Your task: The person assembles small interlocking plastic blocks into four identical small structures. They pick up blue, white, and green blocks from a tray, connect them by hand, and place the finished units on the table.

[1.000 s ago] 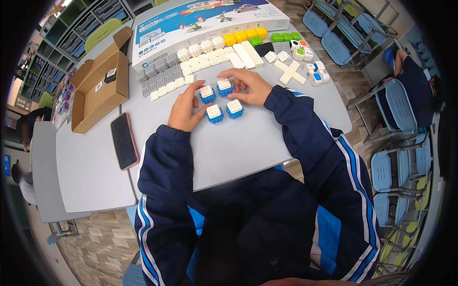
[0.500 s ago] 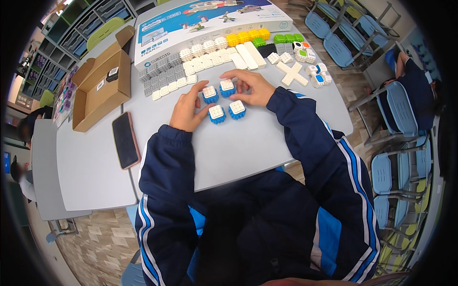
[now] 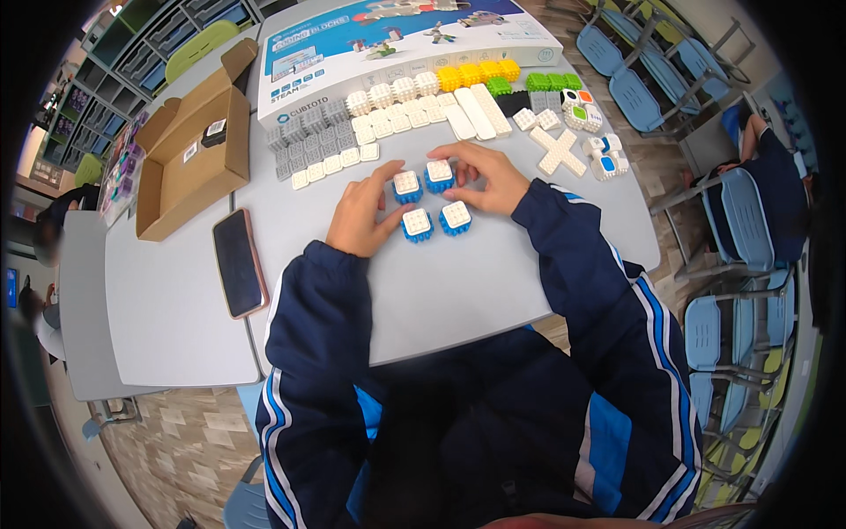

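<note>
Several blue cube blocks with white studded square tops sit in a loose two-by-two group on the table. My left hand [image 3: 361,214] is curved at the left of the group, thumb and forefinger spread about the far left block [image 3: 407,187]. Its thumb tip comes close to the near left block [image 3: 418,226]. From the right, my right hand [image 3: 487,179] reaches in with fingers apart around the far right block [image 3: 439,176]; its thumb seems to touch that block's side. The near right block [image 3: 455,217] stands apart from both hands.
Behind the group lie grey blocks [image 3: 308,137], white plates, yellow blocks [image 3: 480,75], and a white cross piece [image 3: 558,152]. A large printed box [image 3: 414,44] stands at the back. To the left are a phone [image 3: 239,264] and an open cardboard box [image 3: 194,163]. Blue chairs [image 3: 745,207] stand right.
The view has shifted slightly, so everything on the table appears a little lower and farther right. Hands and blue blocks keep nearly the same arrangement.
</note>
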Tool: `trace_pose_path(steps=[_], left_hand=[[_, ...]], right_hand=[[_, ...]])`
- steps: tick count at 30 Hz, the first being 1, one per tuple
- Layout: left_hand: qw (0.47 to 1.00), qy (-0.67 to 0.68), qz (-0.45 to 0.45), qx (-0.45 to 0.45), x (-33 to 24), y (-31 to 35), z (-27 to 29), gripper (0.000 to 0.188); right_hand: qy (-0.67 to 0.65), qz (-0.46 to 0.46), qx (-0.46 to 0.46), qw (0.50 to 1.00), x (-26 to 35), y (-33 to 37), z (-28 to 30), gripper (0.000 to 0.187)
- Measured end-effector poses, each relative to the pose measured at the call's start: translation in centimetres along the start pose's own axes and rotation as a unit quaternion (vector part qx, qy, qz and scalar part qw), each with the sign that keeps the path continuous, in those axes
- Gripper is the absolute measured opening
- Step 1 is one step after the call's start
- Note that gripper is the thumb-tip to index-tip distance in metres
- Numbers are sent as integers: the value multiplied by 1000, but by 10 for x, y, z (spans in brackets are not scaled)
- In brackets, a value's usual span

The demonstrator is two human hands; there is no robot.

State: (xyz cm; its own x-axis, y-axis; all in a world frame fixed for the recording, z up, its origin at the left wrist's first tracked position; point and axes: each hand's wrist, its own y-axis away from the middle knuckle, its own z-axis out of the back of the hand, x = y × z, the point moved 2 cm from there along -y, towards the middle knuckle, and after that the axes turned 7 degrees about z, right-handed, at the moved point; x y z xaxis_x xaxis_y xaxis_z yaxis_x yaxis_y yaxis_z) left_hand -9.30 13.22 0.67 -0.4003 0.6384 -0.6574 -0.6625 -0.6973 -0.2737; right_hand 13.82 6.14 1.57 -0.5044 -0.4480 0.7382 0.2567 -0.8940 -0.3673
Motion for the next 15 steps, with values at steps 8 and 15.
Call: trace_pose_path(steps=[8,15], left_hand=[[1000,-18,16,19,-3,0,2,63],[999,-5,-17,36,-4,-2,6,62]], right_hand=[[-2,-4,8,1000,3,0,0,54],[-23,22,2,1000,2,0,0,54]])
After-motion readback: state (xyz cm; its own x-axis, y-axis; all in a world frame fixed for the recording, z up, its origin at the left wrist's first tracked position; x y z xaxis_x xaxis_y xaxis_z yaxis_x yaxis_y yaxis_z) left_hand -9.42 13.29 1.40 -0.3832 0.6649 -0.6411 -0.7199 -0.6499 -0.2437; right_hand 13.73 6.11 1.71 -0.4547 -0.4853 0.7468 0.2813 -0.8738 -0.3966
